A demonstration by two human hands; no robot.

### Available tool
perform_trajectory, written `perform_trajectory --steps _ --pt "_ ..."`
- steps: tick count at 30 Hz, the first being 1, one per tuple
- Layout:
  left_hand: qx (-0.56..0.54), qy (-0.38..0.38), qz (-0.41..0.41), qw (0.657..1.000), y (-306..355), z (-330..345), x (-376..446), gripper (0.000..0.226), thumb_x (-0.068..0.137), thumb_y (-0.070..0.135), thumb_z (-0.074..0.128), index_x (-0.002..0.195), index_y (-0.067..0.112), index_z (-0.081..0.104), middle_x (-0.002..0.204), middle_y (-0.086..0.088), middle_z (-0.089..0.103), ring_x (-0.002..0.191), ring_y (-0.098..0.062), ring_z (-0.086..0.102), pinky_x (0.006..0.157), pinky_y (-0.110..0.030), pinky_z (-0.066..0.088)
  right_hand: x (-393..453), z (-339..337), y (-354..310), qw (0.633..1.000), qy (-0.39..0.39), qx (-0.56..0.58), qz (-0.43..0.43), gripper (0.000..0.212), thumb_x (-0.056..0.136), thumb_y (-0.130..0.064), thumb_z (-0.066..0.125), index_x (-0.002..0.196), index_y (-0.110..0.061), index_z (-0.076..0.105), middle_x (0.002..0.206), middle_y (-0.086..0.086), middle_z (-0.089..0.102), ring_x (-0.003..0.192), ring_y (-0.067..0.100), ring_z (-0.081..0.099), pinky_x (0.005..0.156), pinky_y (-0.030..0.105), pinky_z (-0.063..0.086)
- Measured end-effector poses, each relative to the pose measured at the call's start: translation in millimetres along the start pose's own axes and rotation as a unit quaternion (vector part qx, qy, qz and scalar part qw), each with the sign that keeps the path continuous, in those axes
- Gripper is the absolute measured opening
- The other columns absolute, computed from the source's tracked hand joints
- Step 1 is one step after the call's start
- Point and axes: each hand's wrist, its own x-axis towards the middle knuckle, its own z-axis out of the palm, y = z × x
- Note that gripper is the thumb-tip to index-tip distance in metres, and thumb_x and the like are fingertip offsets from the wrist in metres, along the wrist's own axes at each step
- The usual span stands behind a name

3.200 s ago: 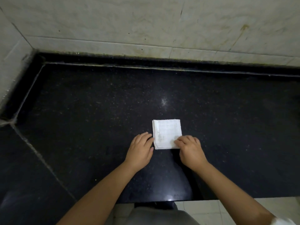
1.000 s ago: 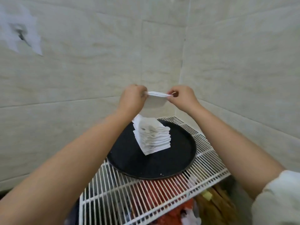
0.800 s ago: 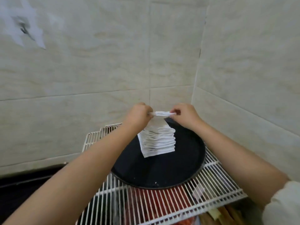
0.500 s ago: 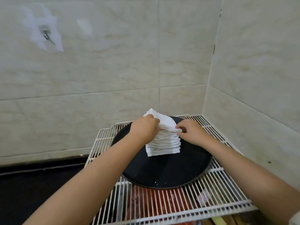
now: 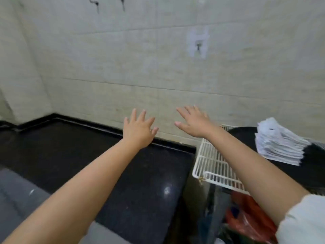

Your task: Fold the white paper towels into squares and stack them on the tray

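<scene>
Both hands are empty, fingers straight and spread, held in the air with palms facing down. The left hand point(image 5: 139, 130) hangs above the back edge of the black counter point(image 5: 144, 187); the right hand point(image 5: 194, 123) is a little apart from it, in front of the tiled wall point(image 5: 158, 64) and above the near-left corner of the white wire rack point(image 5: 213, 166). Neither touches anything.

The rack stands just beside the counter, on its right. On the rack lies the round black tray point(image 5: 309, 169), and on the tray sits the stack of folded paper towels point(image 5: 279, 143) — white squares piled many layers deep, their edges a bit uneven, the top sheet slightly rumpled. The stack is well apart from the right hand, past the right forearm.

Under the rack something red and orange point(image 5: 246, 215) shows through the wires, too blurred to name. A white sleeve point(image 5: 304, 221) covers the right upper arm at the frame's lower right. On the wall above the rack a small hook point(image 5: 198, 45) sits in a patch of white — two more dark hooks point(image 5: 95, 5) show near the top edge.
</scene>
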Motion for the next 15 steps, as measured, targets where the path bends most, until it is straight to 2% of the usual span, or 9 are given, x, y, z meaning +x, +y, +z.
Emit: perform_trajectory --steps 1,3,9,15 --pt "0.016 -0.003 -0.051 0.999 -50.5 -3.6 -24.3 0.052 0.098 0.049 0.023 0.147 0.031 0.019 0.159 -0.002 0.002 0.146 -0.029 -0.007 0.117 -0.047 0.010 8.3 11.1 -51.8 0.999 -0.020 0.011 -0.037 0.062 0.095 -0.051 0.030 0.148 -0.028 0.007 0.159 0.004 -0.001 0.146 0.029 -0.004 0.117 0.055 0.006" --pt "0.022 -0.017 -0.114 0.993 -111.5 -6.1 -54.5 0.053 0.098 0.050 0.021 0.148 0.032 0.014 0.159 -0.001 -0.001 0.146 -0.029 -0.010 0.117 -0.049 0.007 17.6 24.8 -113.3 0.996 -0.038 0.021 -0.080 0.064 0.094 -0.053 0.029 0.147 -0.031 0.001 0.158 0.004 -0.009 0.145 0.029 -0.012 0.114 0.057 0.000" --pt "0.055 -0.059 -0.340 0.937 -299.7 -18.2 -184.3 0.056 0.097 0.052 0.020 0.148 0.034 0.005 0.159 0.001 -0.006 0.146 -0.027 -0.012 0.117 -0.050 0.005 26.4 75.9 -343.0 0.954 -0.113 0.020 -0.277 0.066 0.094 -0.056 0.027 0.147 -0.033 -0.003 0.157 0.004 -0.014 0.144 0.027 -0.018 0.115 0.055 -0.005" --pt "0.089 -0.072 -0.470 0.875 -453.7 -12.7 -278.6 0.056 0.098 0.050 0.022 0.148 0.031 0.008 0.159 -0.002 -0.002 0.146 -0.028 -0.009 0.117 -0.047 0.008 32.9 130.5 -553.3 0.888 -0.160 0.026 -0.430 0.067 0.093 -0.056 0.029 0.147 -0.033 -0.003 0.157 0.003 -0.014 0.144 0.026 -0.019 0.115 0.053 -0.006"
